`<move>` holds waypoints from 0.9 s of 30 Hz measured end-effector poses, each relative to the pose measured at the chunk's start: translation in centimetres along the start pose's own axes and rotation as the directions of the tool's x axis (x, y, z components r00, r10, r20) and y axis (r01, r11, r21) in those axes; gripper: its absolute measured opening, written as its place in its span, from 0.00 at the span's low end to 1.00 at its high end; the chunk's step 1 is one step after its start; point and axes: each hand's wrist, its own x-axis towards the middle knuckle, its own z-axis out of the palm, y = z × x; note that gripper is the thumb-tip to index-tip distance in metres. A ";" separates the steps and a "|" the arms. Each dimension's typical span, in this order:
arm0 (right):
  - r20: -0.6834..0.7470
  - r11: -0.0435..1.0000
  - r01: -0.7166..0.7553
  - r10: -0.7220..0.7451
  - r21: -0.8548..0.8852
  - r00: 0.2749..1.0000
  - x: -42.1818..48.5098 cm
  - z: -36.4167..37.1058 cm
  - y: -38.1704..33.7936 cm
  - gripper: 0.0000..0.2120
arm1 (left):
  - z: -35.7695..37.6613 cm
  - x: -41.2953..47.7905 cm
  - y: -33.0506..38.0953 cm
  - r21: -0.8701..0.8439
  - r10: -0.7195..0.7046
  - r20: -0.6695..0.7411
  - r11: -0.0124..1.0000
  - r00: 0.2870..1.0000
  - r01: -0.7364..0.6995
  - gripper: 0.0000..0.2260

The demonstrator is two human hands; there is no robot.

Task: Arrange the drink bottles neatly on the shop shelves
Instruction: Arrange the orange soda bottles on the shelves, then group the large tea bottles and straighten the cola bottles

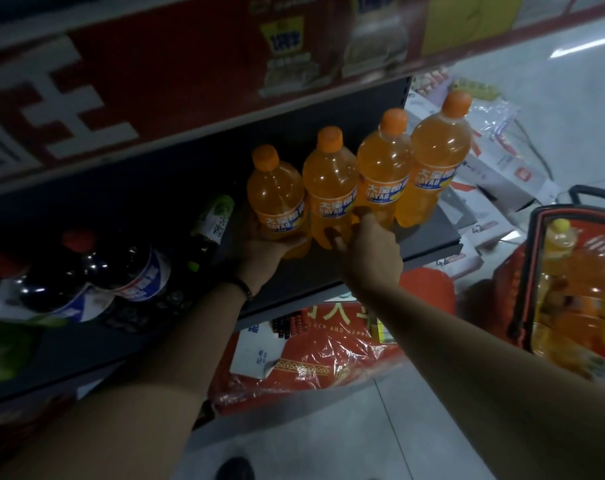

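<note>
Near me on the right, a red basket (531, 289) holds more yellow bottles (564, 271). My left hand (259, 251) grips the bottom of the first orange bottle (277, 199). My right hand (373, 251) has its thumb and a finger on the second orange bottle (328, 188), but I cannot tell if it grips. Four orange bottles stand in a row, touching, on the gray shelf (429, 237). Dark bottles (121, 268) lie on the left.

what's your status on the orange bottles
Left hand grips leftmost orange bottle. Right hand touches second bottle. Four stand in row. Dark bottles lie left, apart.
</note>
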 end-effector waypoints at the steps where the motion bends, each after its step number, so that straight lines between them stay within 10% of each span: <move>1: -0.001 1.000 0.007 -0.007 0.009 1.000 -0.1 0.1 0.1 0.19 | 0.0 0.0 -0.1 0.005 0.002 0.003 1.000 1.000 -0.002 0.39; 10: 0.025 0.991 0.037 -0.041 0.132 0.999 -2.5 1.4 -0.2 0.15 | -1.1 -1.4 -2.5 0.095 0.022 -0.068 0.995 0.997 -0.016 0.28; 15: 0.390 0.969 0.244 -0.235 0.027 0.890 -5.5 4.6 -3.1 0.12 | -5.0 -7.3 -9.2 0.375 0.063 -0.066 0.926 0.996 -0.034 0.25; 21: 0.584 0.824 0.517 -0.306 -0.234 0.752 -4.5 10.7 -9.7 0.41 | -7.9 -9.2 -14.1 0.613 0.102 0.081 0.779 0.991 -0.131 0.38; 27: 0.548 0.871 0.385 -0.169 -0.306 0.819 -2.7 15.1 -12.8 0.34 | -8.9 -9.4 -14.5 0.570 0.142 0.086 0.805 0.986 -0.165 0.43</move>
